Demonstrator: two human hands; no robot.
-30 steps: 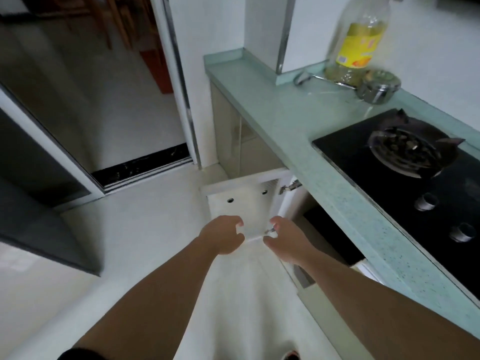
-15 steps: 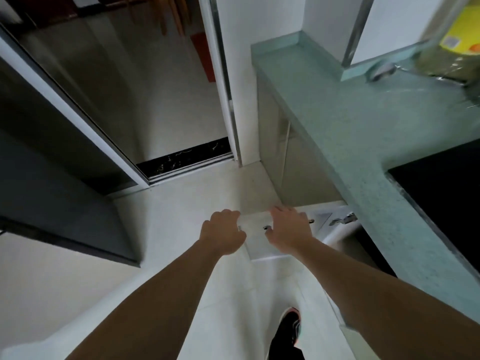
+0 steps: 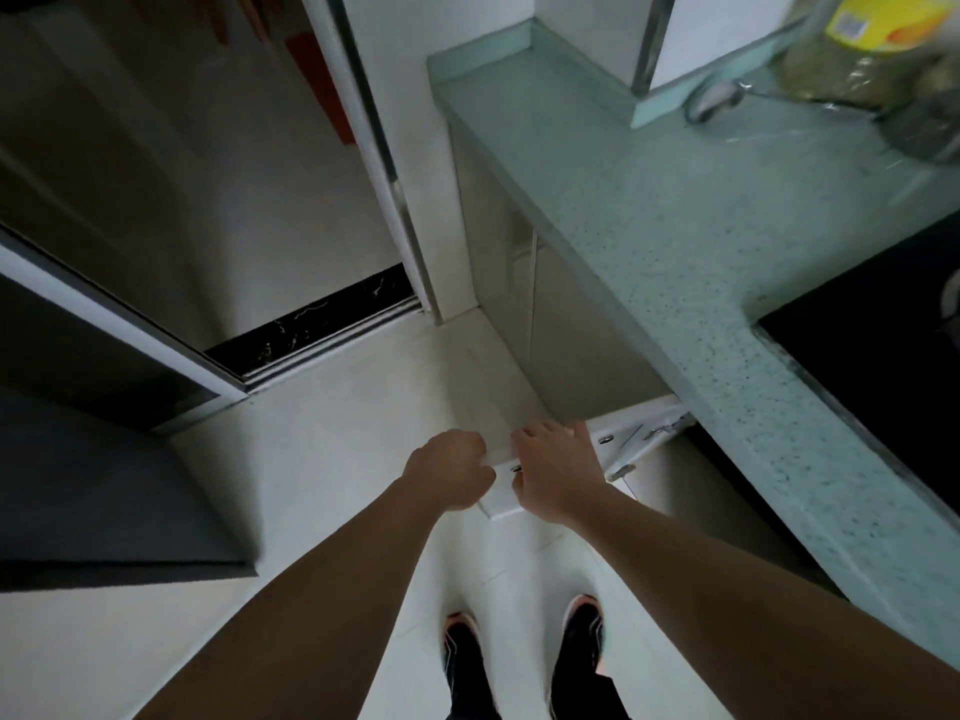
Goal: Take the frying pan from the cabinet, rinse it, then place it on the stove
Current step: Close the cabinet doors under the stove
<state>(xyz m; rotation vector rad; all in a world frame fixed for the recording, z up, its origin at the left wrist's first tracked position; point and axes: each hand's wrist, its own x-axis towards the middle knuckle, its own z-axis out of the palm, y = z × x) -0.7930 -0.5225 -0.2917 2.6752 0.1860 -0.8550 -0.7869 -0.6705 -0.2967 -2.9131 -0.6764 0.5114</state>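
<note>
While the white cabinet door (image 3: 615, 449) stood swung open below the green speckled countertop (image 3: 675, 226), both hands were seen on it in the head view. The left hand (image 3: 449, 470) was closed at the door's free edge, with its fingers curled round that edge. The right hand (image 3: 558, 472) was laid just beside it on the door's upper edge, fingers spread forward over the top; whether they were hooked round the panel could not be told. Metal hinges (image 3: 660, 431) were seen on the door's inner face, close under the counter's lip.

The frying pan was not shown. The cabinet's inside was hidden beneath the counter, so the pan's place could not be told. The stove (image 3: 883, 366), a black panel, was set into the countertop at the right edge, well apart from both hands.

At the far end of the counter a bottle (image 3: 872, 39) with a yellow label was seen, blurred, with a metal utensil (image 3: 714, 98) lying beside it. Dark shoes (image 3: 584, 641) were planted on the pale tiled floor (image 3: 337, 433) under the forearms. A black threshold (image 3: 311, 330) was seen at the doorway to the left.
</note>
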